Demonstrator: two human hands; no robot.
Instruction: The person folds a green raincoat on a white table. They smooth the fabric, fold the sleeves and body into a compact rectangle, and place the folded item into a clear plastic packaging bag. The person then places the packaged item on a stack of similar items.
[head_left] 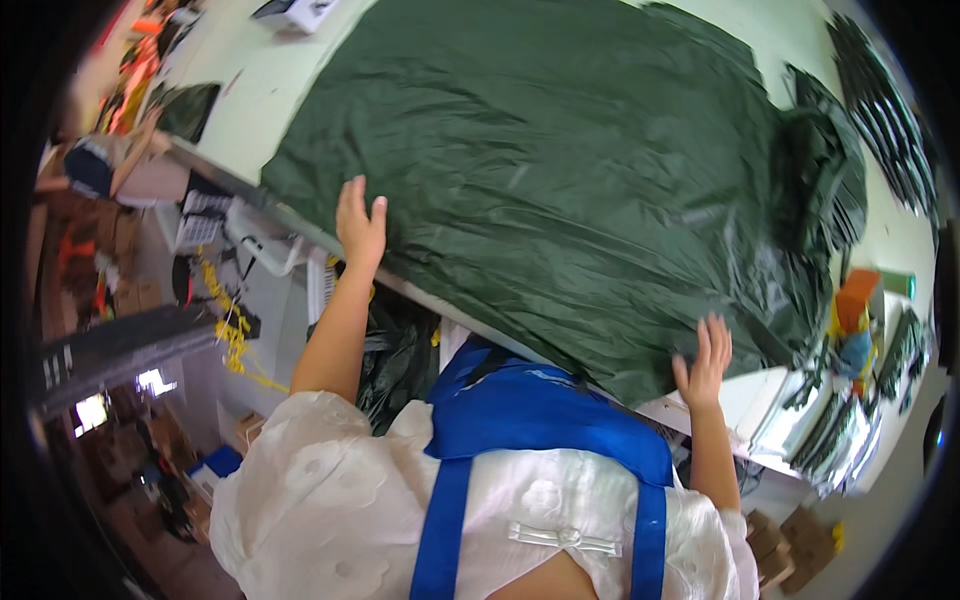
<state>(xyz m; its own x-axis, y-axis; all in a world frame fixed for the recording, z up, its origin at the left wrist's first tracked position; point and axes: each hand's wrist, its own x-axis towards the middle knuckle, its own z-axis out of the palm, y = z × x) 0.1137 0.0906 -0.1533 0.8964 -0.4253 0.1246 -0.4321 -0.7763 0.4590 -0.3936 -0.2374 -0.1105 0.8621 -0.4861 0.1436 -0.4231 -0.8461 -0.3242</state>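
A large dark green sheet of thin, creased, shiny material [560,160] lies spread over the white table, its near edge along the table's front. My left hand [361,222] rests at its left front part, fingers stretched out and holding nothing. Over the right front part is my right hand [706,360], fingers apart and slightly blurred, with nothing in it. Whether the right palm presses on the material cannot be made out. At the right the same green material is bunched in a crumpled heap [815,180].
Folded dark green packs [885,110] lie at the far right of the table [250,110]. Nearer stand an orange item [857,297] and clear-wrapped packs [835,435]. A white box [295,12] sits at the back left. Another person [125,165] sits at the left edge.
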